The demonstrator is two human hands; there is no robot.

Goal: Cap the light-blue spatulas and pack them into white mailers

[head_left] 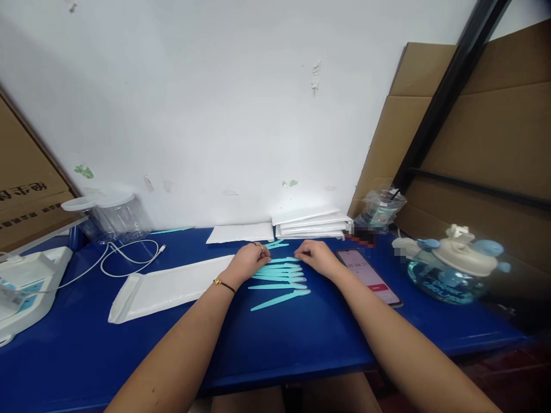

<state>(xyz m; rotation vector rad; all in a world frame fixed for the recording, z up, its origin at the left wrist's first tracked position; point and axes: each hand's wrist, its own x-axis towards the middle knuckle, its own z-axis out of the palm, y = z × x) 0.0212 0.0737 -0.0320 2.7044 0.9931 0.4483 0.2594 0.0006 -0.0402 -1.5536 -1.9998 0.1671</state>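
Note:
Several thin teal plastic sticks (279,278) lie side by side on the blue table (267,344), one more (280,299) slanting in front of them. My left hand (247,261) rests with curled fingers on the left ends of the sticks, a ring on one finger and a dark bracelet at the wrist. My right hand (316,256) sits with fingers bent over the right ends of the far sticks. Which stick each hand grips is hidden by the knuckles.
A long white padded envelope (167,289) lies left of the sticks; more envelopes (310,223) are stacked by the wall. A phone (370,275) lies right of my hand, then a blue water bottle (451,269). At the left are clear jars (112,218), a white cable (124,258), a white device (26,287). Cardboard (495,132) leans at the right.

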